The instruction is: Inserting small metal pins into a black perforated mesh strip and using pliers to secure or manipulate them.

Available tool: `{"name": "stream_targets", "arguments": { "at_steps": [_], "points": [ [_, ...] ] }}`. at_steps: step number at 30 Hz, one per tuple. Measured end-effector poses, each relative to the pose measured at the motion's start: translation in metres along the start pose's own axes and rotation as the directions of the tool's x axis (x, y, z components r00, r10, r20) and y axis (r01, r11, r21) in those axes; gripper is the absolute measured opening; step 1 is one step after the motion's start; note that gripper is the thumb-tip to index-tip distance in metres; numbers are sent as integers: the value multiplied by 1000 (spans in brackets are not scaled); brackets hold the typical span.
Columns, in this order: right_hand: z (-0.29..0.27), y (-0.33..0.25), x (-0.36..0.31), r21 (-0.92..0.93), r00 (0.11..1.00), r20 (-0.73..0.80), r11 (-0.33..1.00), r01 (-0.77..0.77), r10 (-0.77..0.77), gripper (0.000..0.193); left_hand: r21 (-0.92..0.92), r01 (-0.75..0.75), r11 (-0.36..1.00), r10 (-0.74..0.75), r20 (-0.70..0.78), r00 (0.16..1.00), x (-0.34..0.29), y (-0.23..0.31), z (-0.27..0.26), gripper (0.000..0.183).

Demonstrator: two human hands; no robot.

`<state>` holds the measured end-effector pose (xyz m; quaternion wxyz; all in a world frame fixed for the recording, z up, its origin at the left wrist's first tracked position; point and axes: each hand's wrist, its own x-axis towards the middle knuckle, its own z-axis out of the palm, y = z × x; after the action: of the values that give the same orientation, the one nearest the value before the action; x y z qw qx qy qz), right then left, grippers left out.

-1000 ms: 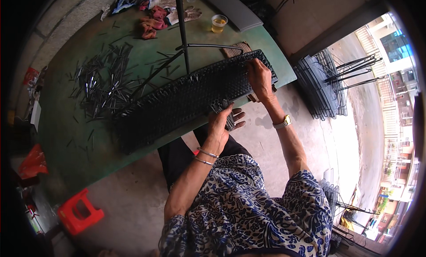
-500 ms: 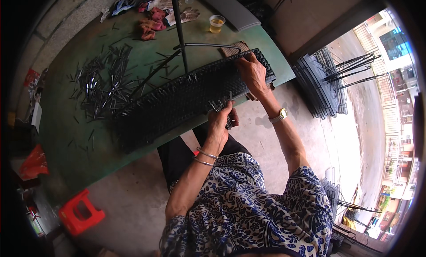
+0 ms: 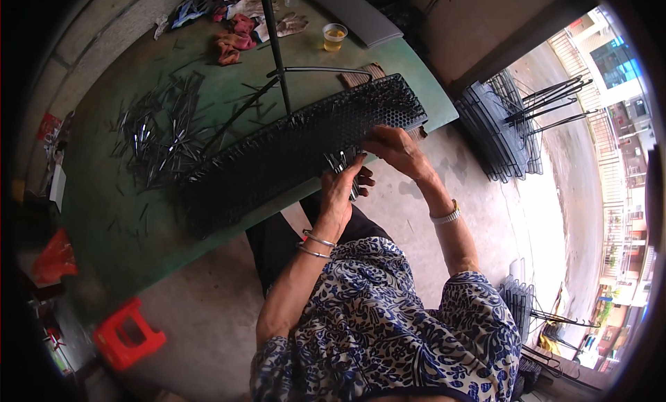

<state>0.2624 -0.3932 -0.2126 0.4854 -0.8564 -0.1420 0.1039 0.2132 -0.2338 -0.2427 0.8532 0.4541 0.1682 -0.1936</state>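
A long black perforated rack [image 3: 397, 109] lies slanted along the near edge of the green table. Short dark pieces stick up along its far side, and open holes show at its right end. In front of the rack, my left hand [image 3: 338, 192] is closed round a bundle of short, dark, shiny strips [image 3: 338, 159]. Just above and right of that bundle is my right hand [image 3: 395, 151], its fingers pinched together over the rack's near edge. Whatever lies between those fingertips is hidden.
Many loose dark strips [image 3: 163, 135] lie heaped on the table [image 3: 111, 242] to the left. A black metal stand [image 3: 275, 48] rises behind the rack. A cup of yellow liquid [image 3: 334, 37] and gloves [image 3: 239, 38] sit farther back. Wire racks [image 3: 489, 128] stand on the right; a red stool [image 3: 128, 332] is lower left.
My right hand has left the rack's right end and come down toward the bundle in my left hand. The left hand has hardly moved and still holds the strips.
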Motion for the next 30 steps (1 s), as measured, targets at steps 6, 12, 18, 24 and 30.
{"name": "stream_targets", "arguments": {
  "at_steps": [6, 12, 18, 24, 30],
  "points": [
    [-8, 0, 3, 71, 966, -242, 994, -80, 94, 11, -10, 18, 1000, -18, 6, 1000, 5, -5, -1, 20],
    [-7, 34, 35, -375, 675, -672, 926, 44, -305, 7, -93, 56, 994, -59, -21, 998, 8, -5, 4, 20],
    [-4, 49, 49, -262, 723, -648, 962, 82, -238, 6, -142, 51, 989, -38, 90, 995, 10, -5, 3, 14],
    [-6, 53, 50, -301, 739, -624, 951, 71, -253, 7, -108, 35, 994, -31, 33, 999, 7, -6, 4, 18],
    [3, 38, 39, -584, 800, -556, 791, -185, -223, 17, -95, 48, 994, -44, 39, 998, 4, -2, 3, 20]
  ]
}}
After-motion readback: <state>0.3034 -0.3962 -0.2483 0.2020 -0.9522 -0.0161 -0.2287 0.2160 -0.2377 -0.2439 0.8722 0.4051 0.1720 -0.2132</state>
